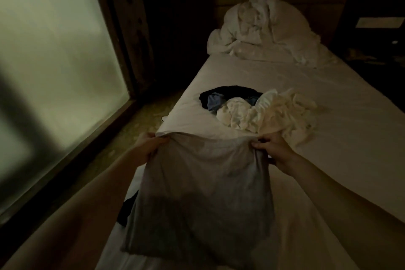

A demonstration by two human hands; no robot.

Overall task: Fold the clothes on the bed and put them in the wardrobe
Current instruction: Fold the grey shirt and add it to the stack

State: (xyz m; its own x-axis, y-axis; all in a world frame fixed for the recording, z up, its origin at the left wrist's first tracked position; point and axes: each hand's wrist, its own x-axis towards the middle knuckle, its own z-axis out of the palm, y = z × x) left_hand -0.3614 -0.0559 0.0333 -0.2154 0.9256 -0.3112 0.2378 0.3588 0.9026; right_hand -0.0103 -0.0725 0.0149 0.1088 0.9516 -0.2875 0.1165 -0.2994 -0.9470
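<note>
I am pinching the far corners of the grey jersey garment (203, 193) with my left hand (149, 144) and right hand (274, 149), holding that edge taut so the cloth is hanging flat over the near end of the white-sheeted bed (328, 138), ready for folding. Just beyond, the crumpled heap of cream, blue and black clothes (258, 109) is waiting mid-mattress, nearer the left edge.

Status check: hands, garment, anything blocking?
Left hand and right hand grip grey garment top corners. Unfolded clothes pile just behind. Nothing blocking.
</note>
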